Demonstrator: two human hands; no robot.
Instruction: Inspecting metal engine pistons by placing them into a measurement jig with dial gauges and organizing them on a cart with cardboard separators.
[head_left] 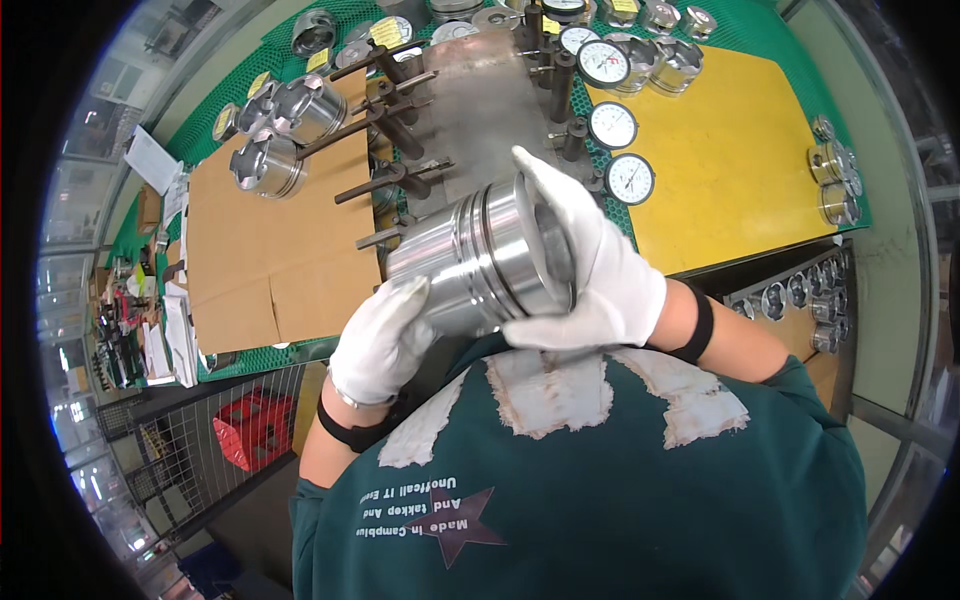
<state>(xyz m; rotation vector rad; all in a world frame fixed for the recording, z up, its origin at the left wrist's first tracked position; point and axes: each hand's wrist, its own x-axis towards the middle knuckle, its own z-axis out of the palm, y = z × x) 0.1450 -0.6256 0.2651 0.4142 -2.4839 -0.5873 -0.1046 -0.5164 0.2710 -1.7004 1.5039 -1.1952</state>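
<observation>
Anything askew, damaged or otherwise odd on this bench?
Nothing on the bench stands out. Both gloved hands, left hand and right hand, hold a shiny metal piston on its side. The only wear visible is the green shirt's white print, which is cracked and peeling.

1. Bright, even light from overhead; shadows on the desk (pixel 730 150) are soft and short.
2. Glare streaks the piston (pixel 480 262), and the white gloves nearly wash out.
3. Fisheye bends edges toward a black rim.
4. The centre is sharp; the left margin blurs.
</observation>
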